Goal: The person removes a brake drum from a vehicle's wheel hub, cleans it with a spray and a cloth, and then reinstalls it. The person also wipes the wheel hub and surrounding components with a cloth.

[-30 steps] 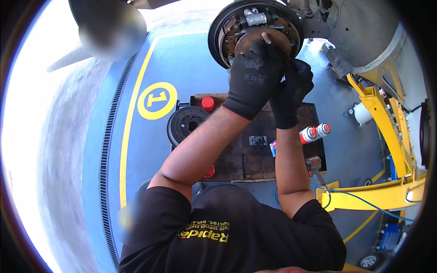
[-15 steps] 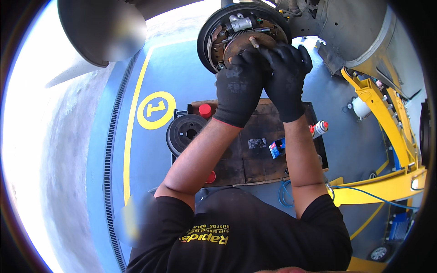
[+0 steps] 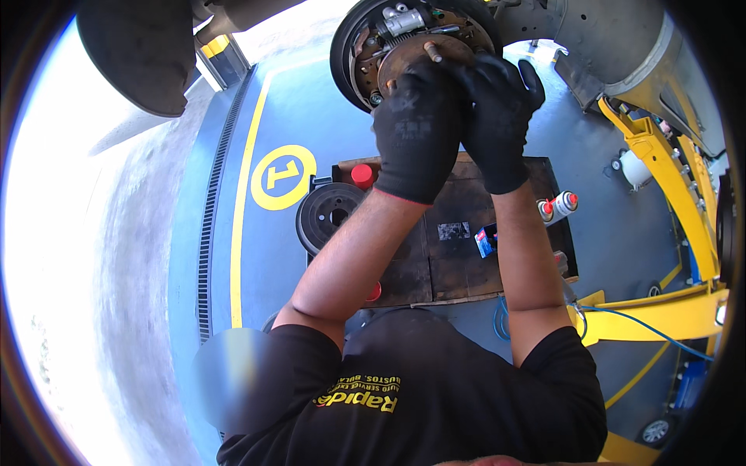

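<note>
Both arms raised, gloved left hand (image 3: 417,128) beside right hand (image 3: 497,116).

This is a car repair workshop. A vehicle is raised overhead, its wheel off and the brake assembly (image 3: 420,46) bare. Yellow lift arms (image 3: 660,171) stand at the right. The blue painted floor (image 3: 311,116) carries yellow bay lines, a circled bay marker (image 3: 284,177) and a drain grate (image 3: 211,210). A removed brake drum (image 3: 330,217) and spray cans (image 3: 558,206) lie below.
</note>
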`<state>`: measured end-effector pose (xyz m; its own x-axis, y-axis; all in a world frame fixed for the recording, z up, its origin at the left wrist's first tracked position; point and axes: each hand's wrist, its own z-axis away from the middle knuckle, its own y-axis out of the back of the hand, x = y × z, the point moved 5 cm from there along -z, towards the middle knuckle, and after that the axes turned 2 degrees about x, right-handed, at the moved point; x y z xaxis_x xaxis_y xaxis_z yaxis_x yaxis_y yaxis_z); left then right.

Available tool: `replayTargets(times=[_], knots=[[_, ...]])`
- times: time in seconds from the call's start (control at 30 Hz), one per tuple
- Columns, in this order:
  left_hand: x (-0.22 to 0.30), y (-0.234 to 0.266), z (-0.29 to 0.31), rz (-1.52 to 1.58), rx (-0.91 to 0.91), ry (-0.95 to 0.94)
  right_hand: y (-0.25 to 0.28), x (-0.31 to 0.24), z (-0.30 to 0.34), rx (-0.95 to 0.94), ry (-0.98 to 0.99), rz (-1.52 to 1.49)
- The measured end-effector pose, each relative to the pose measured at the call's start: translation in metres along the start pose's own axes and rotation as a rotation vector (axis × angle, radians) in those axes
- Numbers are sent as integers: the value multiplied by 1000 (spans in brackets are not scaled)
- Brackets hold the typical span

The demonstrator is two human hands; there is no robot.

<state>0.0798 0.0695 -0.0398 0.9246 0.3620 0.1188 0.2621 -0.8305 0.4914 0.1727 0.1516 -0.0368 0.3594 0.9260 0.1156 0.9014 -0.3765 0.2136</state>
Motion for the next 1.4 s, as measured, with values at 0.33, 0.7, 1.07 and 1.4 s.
replayTargets(times=[0.33,0.7,1.07,1.4], knots=[[2,5,7,47,-16,76,-4,5,6,-73,-42,-59],[-5,5,19,137,18,107,-8,1,0,-9,106,-116],[-2,4,6,-20,116,3,-8,-3,20,-79,-78,-17],[-9,4,6,33,74,-26,-17,-6,24,41,-119,-48]])
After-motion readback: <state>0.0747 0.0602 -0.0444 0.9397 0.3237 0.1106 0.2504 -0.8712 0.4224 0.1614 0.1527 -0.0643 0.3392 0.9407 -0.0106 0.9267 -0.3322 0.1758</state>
